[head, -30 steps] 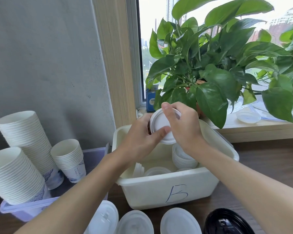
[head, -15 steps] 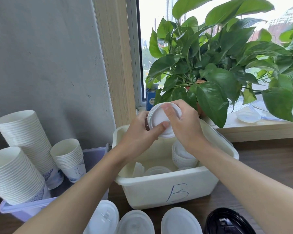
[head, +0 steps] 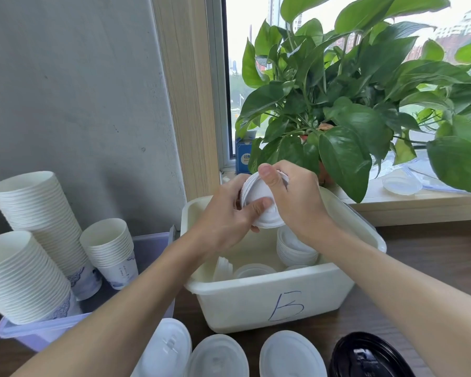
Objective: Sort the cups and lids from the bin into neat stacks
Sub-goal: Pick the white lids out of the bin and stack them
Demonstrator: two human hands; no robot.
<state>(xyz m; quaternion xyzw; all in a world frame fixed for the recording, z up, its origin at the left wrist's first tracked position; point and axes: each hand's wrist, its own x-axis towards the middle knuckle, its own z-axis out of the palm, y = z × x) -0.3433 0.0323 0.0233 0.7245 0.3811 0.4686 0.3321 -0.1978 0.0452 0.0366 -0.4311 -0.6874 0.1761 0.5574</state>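
Lids sit in a row along the near edge of the tabletop [head: 433,262]: white lid [head: 162,349], clear lid [head: 218,359], second clear lid [head: 291,355], black lid [head: 370,357] toward the right corner. Just beyond them stands the bin [head: 242,314] marked B, with a nested lid pile [head: 295,253] against its right wall and loose lids [head: 253,270] low by its near wall. Above the bin's middle, both hands grip the held lid stack [head: 268,220]: the left hand [head: 223,221] cups its left rim with the thumb pressed on the face, the right hand [head: 299,202] curls over the top rim. The stack is tipped on edge, flat face toward the person, its axis running away toward the bin's far-left corner. Both hands are equally on it, so either could carry it; the row lies nearer and lower, so the stack would likely have to turn flat and come back over the near wall. At the tabletop's left edge, cup stacks [head: 38,213] stand in a purple tub [head: 25,333].
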